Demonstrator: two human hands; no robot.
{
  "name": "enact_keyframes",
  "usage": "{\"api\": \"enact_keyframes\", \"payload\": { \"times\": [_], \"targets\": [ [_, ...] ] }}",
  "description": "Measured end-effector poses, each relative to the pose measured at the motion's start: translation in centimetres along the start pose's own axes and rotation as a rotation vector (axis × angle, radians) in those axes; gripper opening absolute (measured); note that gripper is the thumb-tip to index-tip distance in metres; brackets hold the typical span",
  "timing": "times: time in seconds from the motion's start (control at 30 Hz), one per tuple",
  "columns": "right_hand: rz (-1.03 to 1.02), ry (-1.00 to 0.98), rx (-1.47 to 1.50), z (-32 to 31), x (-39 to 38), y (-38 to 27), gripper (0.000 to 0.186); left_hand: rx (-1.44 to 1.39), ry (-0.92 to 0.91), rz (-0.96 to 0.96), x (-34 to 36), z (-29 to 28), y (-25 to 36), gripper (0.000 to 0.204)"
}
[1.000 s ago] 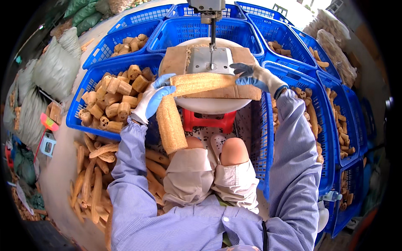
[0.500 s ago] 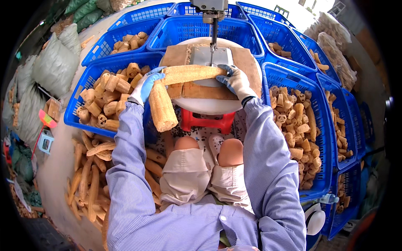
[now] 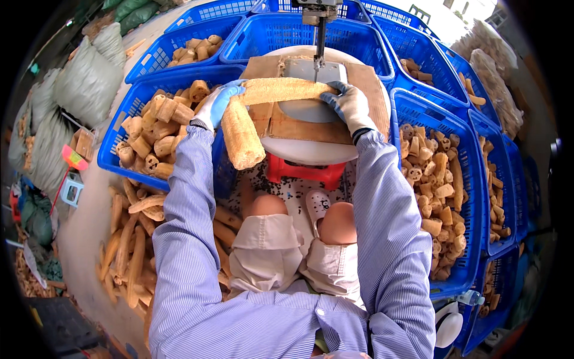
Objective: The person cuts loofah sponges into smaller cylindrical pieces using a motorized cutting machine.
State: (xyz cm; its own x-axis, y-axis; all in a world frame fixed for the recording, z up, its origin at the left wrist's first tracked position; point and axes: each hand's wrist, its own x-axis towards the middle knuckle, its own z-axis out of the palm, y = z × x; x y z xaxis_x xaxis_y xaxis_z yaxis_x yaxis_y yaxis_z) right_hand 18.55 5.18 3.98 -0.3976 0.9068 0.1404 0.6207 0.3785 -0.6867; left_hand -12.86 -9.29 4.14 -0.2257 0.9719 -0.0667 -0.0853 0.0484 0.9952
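Observation:
A long tan loofah (image 3: 287, 90) lies level between my two gloved hands, over the front of the round work table (image 3: 293, 148), close to the thin upright blade (image 3: 315, 73). My left hand (image 3: 219, 106), in a blue-and-white glove, is closed round its left end. A thick loofah length (image 3: 241, 136) slants down toward me from that same hand; I cannot tell whether the two are joined or separate. At the level loofah's right end, my right hand (image 3: 349, 106) grips it between thumb and fingers, just right of the blade.
Blue baskets of cut loofah pieces stand left (image 3: 107, 158) and right (image 3: 445, 290). Whole loofahs (image 3: 134, 257) are heaped by my left side. The machine head (image 3: 320, 12) overhangs the table, and a red stool (image 3: 305, 172) shows below it.
The view has shifted slightly, so the table and baskets sit further right. Both hands still hold the loofah, now a little higher in the picture, with the slanting length angled more to the right.

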Motion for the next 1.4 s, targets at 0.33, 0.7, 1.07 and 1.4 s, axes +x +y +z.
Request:
{"api": "enact_keyframes", "payload": {
  "times": [0.33,0.7,1.07,1.4],
  "targets": [
    [0.02,0.051,0.067,0.3,2.8,1.6,0.054,0.008,0.034,-0.005,1.2,-0.2,0.7,0.047],
    [-0.051,0.371,0.82,-5.0,-12.7,3.0,0.044,0.252,0.839,0.747,-7.5,-0.3,8.8,0.063],
    [-0.039,0.457,0.783,-2.6,-13.8,3.8,0.04,1.033,0.649,0.158,13.8,-1.0,9.6,0.087],
    [0.307,0.79,0.314,-6.2,-22.7,11.8,0.049,0.978,1.095,0.611,-19.1,-4.0,-11.6,0.064]
  ]
}}
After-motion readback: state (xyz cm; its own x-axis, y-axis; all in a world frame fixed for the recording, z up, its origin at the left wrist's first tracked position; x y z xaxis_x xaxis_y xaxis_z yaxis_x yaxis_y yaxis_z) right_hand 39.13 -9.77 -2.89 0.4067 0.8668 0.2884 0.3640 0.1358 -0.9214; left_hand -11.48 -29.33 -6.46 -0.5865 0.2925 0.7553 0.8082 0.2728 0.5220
